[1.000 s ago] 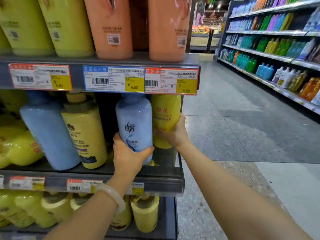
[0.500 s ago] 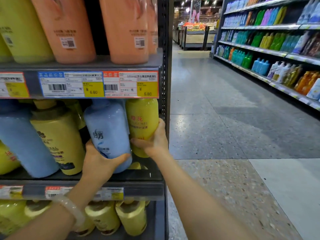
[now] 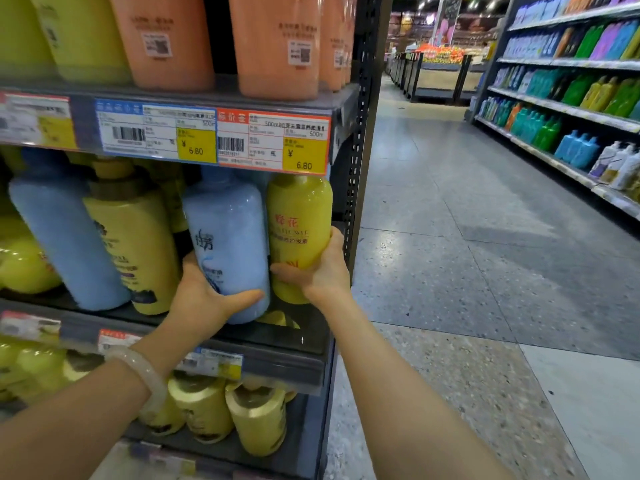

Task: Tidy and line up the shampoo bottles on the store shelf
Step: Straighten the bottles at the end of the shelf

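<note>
On the middle shelf (image 3: 284, 336) a pale blue shampoo bottle (image 3: 228, 233) stands near the right end, and my left hand (image 3: 207, 296) grips its lower part. Right beside it, touching, is a bright yellow bottle with red lettering (image 3: 299, 220); my right hand (image 3: 322, 271) is wrapped around its base. Further left stand a cream-yellow bottle with a brown collar (image 3: 135, 244) and a second blue bottle (image 3: 65, 233), both leaning. The bottle tops are hidden behind the price tags (image 3: 272, 142).
Orange bottles (image 3: 273, 39) and yellow-green ones fill the shelf above; yellow pump bottles (image 3: 258, 420) sit on the shelf below. The black perforated shelf upright (image 3: 358, 133) is just right of my right hand. An aisle with a grey floor (image 3: 467, 237) and another stocked shelf unit (image 3: 571, 98) lie to the right.
The view has swung to the right and back a little. Both hands stay on the same two bottles; the blue one now stands closer against the yellow one.
</note>
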Motion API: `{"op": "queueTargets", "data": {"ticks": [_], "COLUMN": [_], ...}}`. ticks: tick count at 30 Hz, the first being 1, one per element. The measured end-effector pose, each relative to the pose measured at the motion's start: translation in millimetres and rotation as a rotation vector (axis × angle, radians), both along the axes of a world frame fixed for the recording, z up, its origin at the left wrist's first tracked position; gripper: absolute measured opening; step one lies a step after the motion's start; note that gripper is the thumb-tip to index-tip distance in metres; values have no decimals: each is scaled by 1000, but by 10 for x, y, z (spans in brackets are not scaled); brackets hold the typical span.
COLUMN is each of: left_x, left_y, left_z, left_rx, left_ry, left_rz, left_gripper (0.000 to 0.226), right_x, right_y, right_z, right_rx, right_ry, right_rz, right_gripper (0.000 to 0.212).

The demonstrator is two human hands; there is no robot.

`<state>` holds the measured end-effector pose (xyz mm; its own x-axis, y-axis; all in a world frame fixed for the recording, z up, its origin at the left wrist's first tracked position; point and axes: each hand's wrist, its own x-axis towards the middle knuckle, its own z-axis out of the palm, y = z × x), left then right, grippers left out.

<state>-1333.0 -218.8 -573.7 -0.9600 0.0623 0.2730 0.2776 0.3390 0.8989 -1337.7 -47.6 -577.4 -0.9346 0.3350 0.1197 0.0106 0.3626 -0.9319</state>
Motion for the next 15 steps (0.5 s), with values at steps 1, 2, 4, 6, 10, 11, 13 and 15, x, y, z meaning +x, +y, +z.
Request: {"op": "queueTargets", "data": {"ticks": [1, 2, 4, 6, 10, 11, 13, 15], "left_x": [1, -5, -16, -25, -58, -62, -71, -71], "left_y": [12, 14, 25, 23, 21, 17, 9, 7], "left_z": [6, 11, 5, -10, -90, -106, -125, -129], "left_rx": [5, 8, 14, 33, 84, 91, 103, 115], "left_ry": [-1, -1, 2, 4, 43, 45, 38, 18], "left_rz": [1, 4, 7, 11, 14, 11, 6, -1], "left_gripper": [94, 94, 93, 89, 83, 83, 84, 84], "right_x": [-4, -16, -27, -29, -33, -33, -28, 8], "right_y": [21, 32, 51, 46, 24, 13, 9, 12], "right_z": [6, 10, 16, 25, 36, 44, 49, 46], "right_rx": [3, -2, -33, -79, -112, -106, -95, -88], "right_ry": [-9, -13, -15, 13, 74, 75, 78, 82], "right_rz": [3, 9, 22, 35, 40, 42, 39, 26], "right_gripper": [102, 101, 101, 99, 93, 93, 93, 96]}}
